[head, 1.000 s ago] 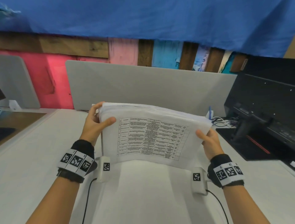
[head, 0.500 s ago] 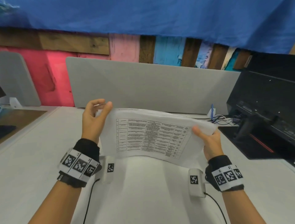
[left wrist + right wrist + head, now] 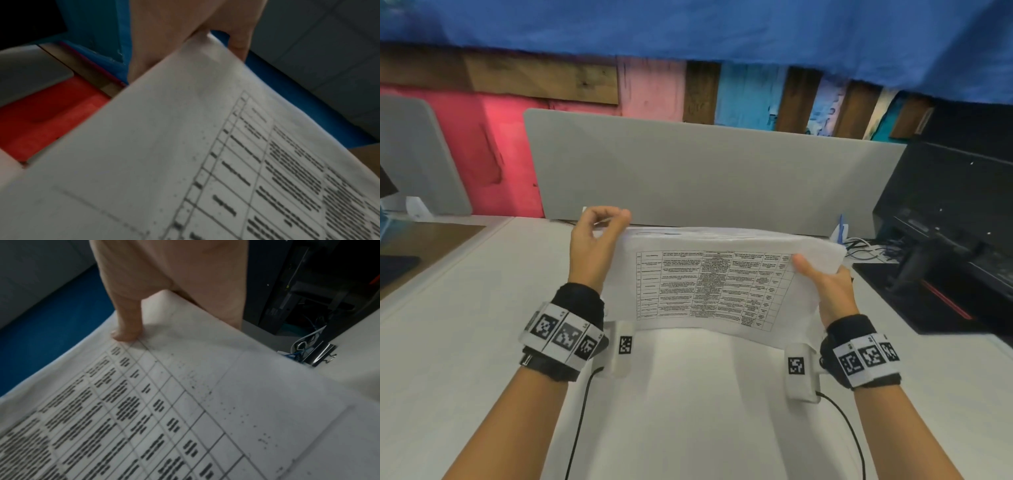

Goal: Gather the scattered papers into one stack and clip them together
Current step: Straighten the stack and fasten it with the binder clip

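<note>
**Stack lowered, left grip moved to the corner**

Above the white table (image 3: 465, 342), in front of the grey divider panel (image 3: 705, 171), the paper stack (image 3: 709, 284) hangs between both hands. A second ago it was tilted up higher; now it sits lower and flatter. The left hand (image 3: 594, 246) has let go of the side edge and pinches the far corner. The right hand (image 3: 825, 291) clamps the opposite edge, thumb on top. A binder clip (image 3: 320, 356) lies on the table just beyond that edge. Gathering looks finished; clipping remains.
</note>
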A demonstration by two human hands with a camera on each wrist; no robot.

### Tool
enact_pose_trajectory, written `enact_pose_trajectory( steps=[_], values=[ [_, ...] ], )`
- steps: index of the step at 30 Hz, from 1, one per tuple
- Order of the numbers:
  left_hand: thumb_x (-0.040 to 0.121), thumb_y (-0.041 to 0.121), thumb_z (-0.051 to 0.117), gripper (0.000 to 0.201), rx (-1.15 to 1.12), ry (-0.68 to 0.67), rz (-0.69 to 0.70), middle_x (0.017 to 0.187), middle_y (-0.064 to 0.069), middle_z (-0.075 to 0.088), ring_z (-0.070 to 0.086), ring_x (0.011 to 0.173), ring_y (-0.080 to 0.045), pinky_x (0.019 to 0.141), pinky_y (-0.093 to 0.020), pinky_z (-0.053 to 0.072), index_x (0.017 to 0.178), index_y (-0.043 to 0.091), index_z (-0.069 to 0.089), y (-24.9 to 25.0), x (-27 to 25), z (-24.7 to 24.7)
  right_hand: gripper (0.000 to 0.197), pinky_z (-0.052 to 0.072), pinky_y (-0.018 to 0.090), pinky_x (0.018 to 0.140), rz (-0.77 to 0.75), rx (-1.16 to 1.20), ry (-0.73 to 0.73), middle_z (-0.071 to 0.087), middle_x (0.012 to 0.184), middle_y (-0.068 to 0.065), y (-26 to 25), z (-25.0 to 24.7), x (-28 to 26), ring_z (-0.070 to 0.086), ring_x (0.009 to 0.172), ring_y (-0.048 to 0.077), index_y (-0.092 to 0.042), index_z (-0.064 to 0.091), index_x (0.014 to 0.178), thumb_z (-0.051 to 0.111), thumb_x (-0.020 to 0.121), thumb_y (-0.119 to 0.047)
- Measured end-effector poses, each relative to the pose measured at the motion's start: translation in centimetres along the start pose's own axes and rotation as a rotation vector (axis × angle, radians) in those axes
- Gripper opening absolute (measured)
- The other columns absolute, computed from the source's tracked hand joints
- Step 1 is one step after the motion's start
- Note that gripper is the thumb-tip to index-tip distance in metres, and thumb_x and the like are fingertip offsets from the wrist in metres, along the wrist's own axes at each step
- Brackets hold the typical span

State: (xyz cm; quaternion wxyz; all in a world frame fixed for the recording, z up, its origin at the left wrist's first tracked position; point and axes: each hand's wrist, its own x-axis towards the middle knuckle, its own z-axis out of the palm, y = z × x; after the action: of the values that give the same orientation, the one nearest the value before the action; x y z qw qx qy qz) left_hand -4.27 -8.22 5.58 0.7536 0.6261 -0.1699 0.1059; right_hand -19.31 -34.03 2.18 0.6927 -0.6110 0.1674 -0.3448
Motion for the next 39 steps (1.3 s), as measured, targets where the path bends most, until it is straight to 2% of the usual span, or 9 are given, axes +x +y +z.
enact_pose_trajectory(
  steps=[3, 7, 10, 14, 21, 25, 30, 36, 39],
  values=[
    [0.083, 0.021, 0.064, 0.017, 0.054, 0.055, -0.162, 0.100, 0.007, 0.051, 0.049, 0.090, -0.008, 0.073, -0.017, 0.039, 0.092, 0.022, 0.049, -0.6, 0.4, -0.2, 0.013, 0.053, 0.022, 0.055, 0.024, 0.007, 0.039, 0.065, 0.088, 0.000, -0.2, 0.4, 0.2, 0.063, 0.082, 0.019, -0.018, 0.060, 0.089, 0.068, 0.079, -0.014],
    [0.083, 0.025, 0.062, 0.024, -0.076, 0.104, -0.307, 0.107, -0.001, 0.052, 0.050, 0.097, -0.017, 0.080, -0.026, 0.041, 0.102, 0.019, 0.048, -0.4, 0.8, -0.2, 0.015, 0.051, 0.029, 0.065, 0.020, -0.008, 0.013, 0.065, 0.089, 0.000, -0.4, 0.8, -0.2, 0.063, 0.081, 0.016, -0.022, 0.059, 0.085, 0.065, 0.080, -0.011],
    [0.085, 0.022, 0.060, 0.023, -0.089, -0.034, -0.320, 0.094, 0.003, 0.056, 0.055, 0.085, -0.012, 0.071, -0.023, 0.044, 0.105, 0.016, 0.050, 0.0, 0.3, 0.3, 0.026, 0.053, 0.029, 0.064, 0.003, -0.002, -0.075, 0.071, 0.085, -0.003, -0.5, 0.5, -0.5, 0.068, 0.078, 0.015, -0.024, 0.061, 0.088, 0.075, 0.066, -0.024],
    [0.089, 0.029, 0.055, 0.021, -0.064, -0.026, -0.286, 0.091, 0.011, 0.054, 0.052, 0.082, -0.003, 0.064, -0.019, 0.039, 0.106, 0.019, 0.050, 0.2, 0.1, 0.6, 0.082, 0.055, 0.021, 0.053, 0.007, -0.009, -0.101, 0.075, 0.078, -0.009, -0.4, -0.3, 0.0, 0.072, 0.070, 0.006, -0.022, 0.063, 0.093, 0.084, 0.021, -0.056],
    [0.088, 0.019, 0.052, 0.013, -0.009, -0.063, -0.311, 0.079, 0.007, 0.055, 0.051, 0.071, -0.007, 0.059, -0.021, 0.037, 0.077, 0.025, 0.056, 0.8, 0.6, 0.3, 0.078, 0.057, 0.024, 0.055, 0.029, 0.041, -0.124, 0.075, 0.079, -0.007, 0.2, -1.1, 0.2, 0.072, 0.071, 0.008, -0.023, 0.064, 0.089, 0.081, 0.023, -0.060],
    [0.085, 0.018, 0.056, 0.013, 0.029, -0.081, -0.326, 0.076, 0.005, 0.055, 0.050, 0.071, -0.010, 0.066, -0.024, 0.038, 0.073, 0.023, 0.058, 1.0, 1.2, -0.4, 0.058, 0.056, 0.024, 0.053, 0.025, 0.067, -0.100, 0.075, 0.073, -0.008, 0.1, -1.1, 0.3, 0.071, 0.068, 0.010, -0.020, 0.063, 0.086, 0.075, 0.039, -0.052],
    [0.084, 0.017, 0.056, 0.009, 0.014, -0.132, -0.364, 0.082, 0.003, 0.058, 0.052, 0.080, -0.015, 0.069, -0.025, 0.041, 0.078, 0.022, 0.061, 0.7, 1.7, -1.0, 0.011, 0.050, 0.035, 0.071, 0.036, 0.053, 0.036, 0.065, 0.087, 0.000, 0.0, -0.8, 0.9, 0.062, 0.081, 0.019, -0.023, 0.060, 0.086, 0.052, 0.089, -0.030],
    [0.088, 0.016, 0.053, 0.012, -0.115, -0.061, -0.253, 0.100, 0.000, 0.052, 0.051, 0.076, -0.006, 0.064, -0.018, 0.043, 0.093, 0.026, 0.053, 0.1, 1.5, -0.5, 0.086, 0.057, 0.027, 0.060, -0.020, 0.014, -0.058, 0.070, 0.094, 0.002, 0.5, -0.1, 0.9, 0.071, 0.078, 0.013, -0.019, 0.062, 0.100, 0.085, 0.024, -0.054],
    [0.069, 0.059, 0.063, 0.080, -0.190, -0.120, -0.183, 0.106, 0.010, 0.048, 0.052, 0.085, 0.006, 0.080, -0.015, 0.048, 0.134, 0.025, 0.032, -1.2, 0.6, -1.2, 0.098, 0.059, 0.031, 0.065, 0.003, 0.027, -0.053, 0.071, 0.097, 0.004, 0.7, -0.2, 1.2, 0.071, 0.083, 0.016, -0.013, 0.059, 0.108, 0.087, 0.021, -0.049]
  ],
)
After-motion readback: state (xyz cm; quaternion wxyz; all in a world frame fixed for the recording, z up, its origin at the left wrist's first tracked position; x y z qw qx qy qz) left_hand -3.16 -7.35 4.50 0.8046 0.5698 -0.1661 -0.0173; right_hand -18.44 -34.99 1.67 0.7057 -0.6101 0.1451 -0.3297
